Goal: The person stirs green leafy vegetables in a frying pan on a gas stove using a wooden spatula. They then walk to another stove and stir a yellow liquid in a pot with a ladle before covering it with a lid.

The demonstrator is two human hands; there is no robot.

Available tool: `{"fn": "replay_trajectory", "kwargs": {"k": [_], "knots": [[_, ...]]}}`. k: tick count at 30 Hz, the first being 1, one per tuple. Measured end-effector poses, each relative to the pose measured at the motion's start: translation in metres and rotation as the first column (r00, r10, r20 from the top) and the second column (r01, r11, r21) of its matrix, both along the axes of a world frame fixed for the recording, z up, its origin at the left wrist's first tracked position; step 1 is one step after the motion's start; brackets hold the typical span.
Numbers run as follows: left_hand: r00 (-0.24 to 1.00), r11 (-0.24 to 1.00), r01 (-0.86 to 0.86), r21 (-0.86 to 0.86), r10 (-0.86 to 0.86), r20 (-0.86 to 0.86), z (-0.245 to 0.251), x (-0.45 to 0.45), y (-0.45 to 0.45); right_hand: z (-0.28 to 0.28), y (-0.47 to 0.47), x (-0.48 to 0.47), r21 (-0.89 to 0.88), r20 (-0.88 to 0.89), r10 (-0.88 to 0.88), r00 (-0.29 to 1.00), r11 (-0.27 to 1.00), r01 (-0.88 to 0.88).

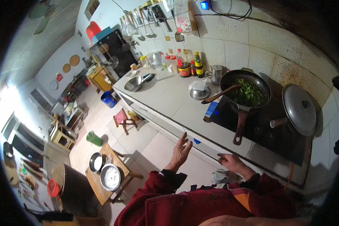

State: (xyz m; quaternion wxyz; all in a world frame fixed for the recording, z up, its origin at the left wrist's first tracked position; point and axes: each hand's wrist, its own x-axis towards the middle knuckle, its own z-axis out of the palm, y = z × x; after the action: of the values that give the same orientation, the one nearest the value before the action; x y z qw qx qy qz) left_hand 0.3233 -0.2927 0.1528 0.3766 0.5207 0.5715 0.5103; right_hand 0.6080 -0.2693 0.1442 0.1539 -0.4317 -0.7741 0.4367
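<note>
My left hand [180, 152] is in front of the counter's edge with its fingers apart, holding nothing. Lower right of it, my right hand [233, 163] hangs near the same edge, fingers spread and nothing in them. On the black cooktop [271, 141] stands a wok [267, 97] with leafy greens [247, 91] in it. A wooden spatula [220, 94] leans over the wok's left rim. The wok's wooden handle [240, 124] points toward me. A metal lid [299, 110] leans against the wall at right. Left of the wok, white paper [198, 84] lies on an upturned metal bowl [200, 94].
The white counter [163, 99] carries a metal ladle or scoop [134, 84], sauce bottles [199, 66] and a metal mug [215, 75]. Behind my left side are a wooden table [115, 155] with metal bowls [110, 177], a green bin [94, 138] and a folding stool [121, 117].
</note>
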Motion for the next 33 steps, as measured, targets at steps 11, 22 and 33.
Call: {"fn": "replay_trajectory", "kwargs": {"k": [11, 22, 33], "knots": [[0.461, 0.895, 0.362, 0.260, -0.414, 0.785, 0.080, -0.068, -0.046, 0.118, -0.044, -0.221, 0.823, -0.134, 0.269, 0.954, 0.566, -0.044], [0.831, 0.674, 0.306, 0.673, -0.533, 0.157, 0.153, -0.108, -0.122, 0.083, -0.013, -0.279, -0.226, -0.670, -0.206, 0.713, 0.972, 0.069], [0.523, 0.963, -0.169, -0.211, -0.094, -0.847, -0.010, -0.192, -0.084, 0.087, -0.075, -0.188, -0.417, -0.906, -0.247, 0.344, 0.657, -0.628]]}}
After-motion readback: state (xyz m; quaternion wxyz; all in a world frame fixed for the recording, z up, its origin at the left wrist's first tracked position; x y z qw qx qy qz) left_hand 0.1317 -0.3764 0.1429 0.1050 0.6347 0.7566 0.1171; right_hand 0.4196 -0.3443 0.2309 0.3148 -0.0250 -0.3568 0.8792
